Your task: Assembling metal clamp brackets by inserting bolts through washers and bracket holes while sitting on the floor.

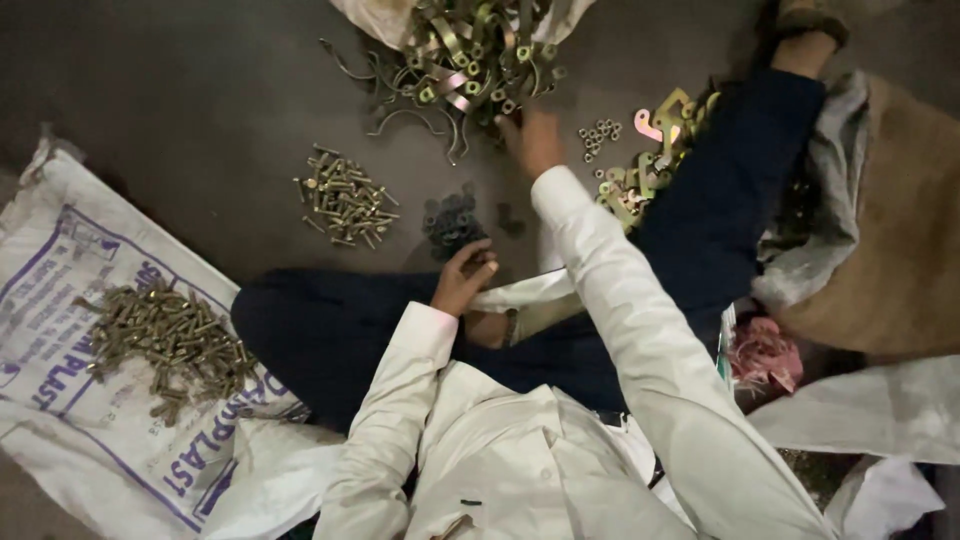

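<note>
- Right hand (537, 140) blurred, reaching at edge of clamps (470, 55); grip unclear.
- Left hand (462, 277) curled by dark washers (452, 222) on floor; contents hidden.
- Clamps partly cut off at top, spilling from sack.

White woven sack (70, 290), blue print, flat at left; brown burlap sack (900, 230) at right.

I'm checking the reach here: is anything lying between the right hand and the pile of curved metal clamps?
Nothing visible does. The right hand is stretched out at the near edge of the pile of curved metal clamps, with only bare dark floor around it. The small nuts lie off to the side, not in the way.
</note>
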